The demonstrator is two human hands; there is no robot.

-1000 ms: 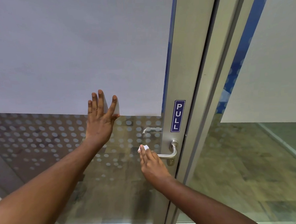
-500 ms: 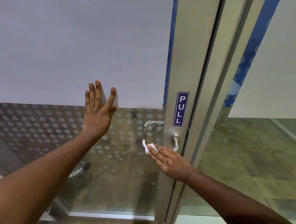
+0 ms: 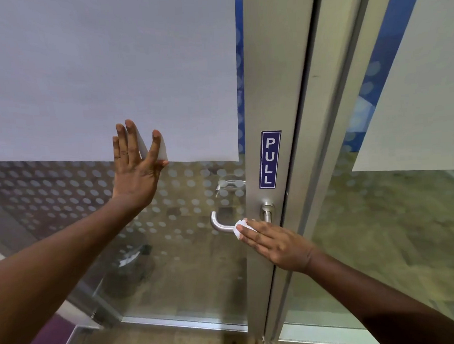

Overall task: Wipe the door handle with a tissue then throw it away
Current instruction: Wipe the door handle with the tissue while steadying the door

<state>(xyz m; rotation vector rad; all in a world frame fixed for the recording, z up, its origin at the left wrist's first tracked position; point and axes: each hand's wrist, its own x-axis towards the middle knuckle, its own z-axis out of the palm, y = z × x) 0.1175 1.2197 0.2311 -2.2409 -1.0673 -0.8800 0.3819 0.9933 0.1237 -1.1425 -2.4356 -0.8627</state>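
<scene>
the glass door point(image 3: 172, 253) fills the view, its metal frame point(image 3: 271, 90) bearing a blue label point(image 3: 269, 159) reading "pull". the left hand point(image 3: 136, 171) lies flat and open on the glass. the handle point(image 3: 223, 226) runs level, leftward from the right hand point(image 3: 274, 241), whose fingers press the tissue point(image 3: 240, 227) onto the bar.

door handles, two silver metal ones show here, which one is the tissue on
The nearer silver lever handle, this side of the glass; the right hand presses the white tissue on it. The other handle shows behind the dotted glass, untouched.

brushed metal handle point(image 3: 219, 224), frosted glass door point(image 3: 110, 72)
</scene>
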